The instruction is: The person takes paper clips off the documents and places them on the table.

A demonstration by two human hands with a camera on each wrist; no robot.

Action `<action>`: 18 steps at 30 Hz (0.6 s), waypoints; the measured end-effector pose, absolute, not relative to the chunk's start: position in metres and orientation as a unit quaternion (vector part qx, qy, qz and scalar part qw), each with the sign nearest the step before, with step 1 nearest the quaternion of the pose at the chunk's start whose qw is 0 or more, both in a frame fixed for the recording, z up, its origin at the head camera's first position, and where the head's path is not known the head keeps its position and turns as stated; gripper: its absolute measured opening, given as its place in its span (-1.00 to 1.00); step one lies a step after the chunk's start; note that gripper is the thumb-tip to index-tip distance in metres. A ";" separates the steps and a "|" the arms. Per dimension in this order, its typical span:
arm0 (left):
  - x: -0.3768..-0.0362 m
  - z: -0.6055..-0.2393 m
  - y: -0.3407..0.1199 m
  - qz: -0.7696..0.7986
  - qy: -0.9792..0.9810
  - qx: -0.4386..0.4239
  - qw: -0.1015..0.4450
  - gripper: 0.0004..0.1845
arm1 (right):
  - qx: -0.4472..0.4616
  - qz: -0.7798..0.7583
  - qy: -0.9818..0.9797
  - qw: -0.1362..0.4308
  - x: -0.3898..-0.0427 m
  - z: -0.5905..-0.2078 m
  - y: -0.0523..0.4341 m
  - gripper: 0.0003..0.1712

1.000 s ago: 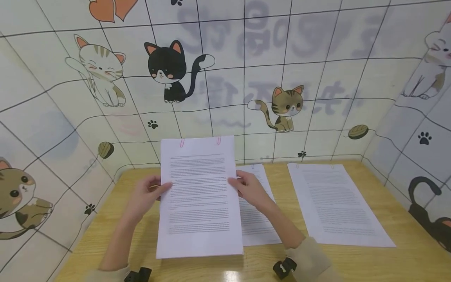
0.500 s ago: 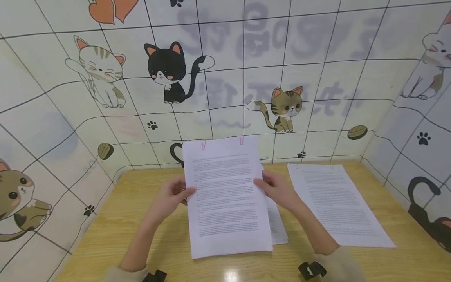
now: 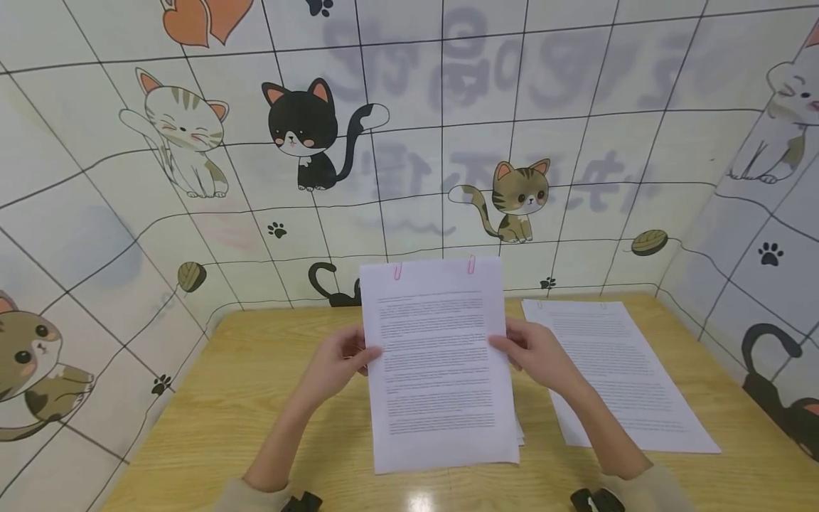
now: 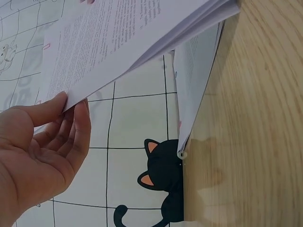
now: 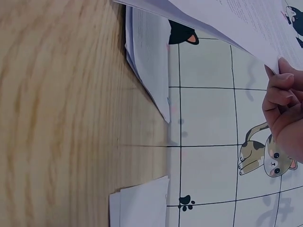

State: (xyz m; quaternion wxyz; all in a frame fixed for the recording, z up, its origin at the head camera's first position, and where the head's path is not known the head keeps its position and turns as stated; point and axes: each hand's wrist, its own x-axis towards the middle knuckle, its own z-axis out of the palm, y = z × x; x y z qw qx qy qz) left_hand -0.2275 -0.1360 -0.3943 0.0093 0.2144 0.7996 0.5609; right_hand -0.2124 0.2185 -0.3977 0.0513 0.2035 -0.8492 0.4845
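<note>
Held sheets: white, rows of dark print. Paper clips: pink. Sheets at right: white, grey print. Desk: yellow-brown, wood grain. Wall: whitish, black grid lines. Tuxedo cat figure: black and white, orange inner ears. Tabby cat figure: brown, dark stripes. Hearts: orange. Paw prints: black. Sleeves: beige.

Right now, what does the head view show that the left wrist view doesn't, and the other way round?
Only the head view: the right-hand stack on the table.
Only the left wrist view: print on the middle stack, just a corner of which shows from the head, and the nearby black cat's ears.
Both: the left hand pinching the held papers with pink clips.
</note>
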 end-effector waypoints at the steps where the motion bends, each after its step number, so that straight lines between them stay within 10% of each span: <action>1: -0.227 -0.394 -0.135 0.560 0.800 0.215 0.007 -0.89 | 0.203 0.486 -0.848 0.053 -0.212 -0.399 0.220 -0.76; 18: -0.236 -0.364 -0.132 0.565 0.794 0.216 -0.060 -0.82 | 0.176 0.475 -0.860 0.064 -0.209 -0.409 0.225 -0.83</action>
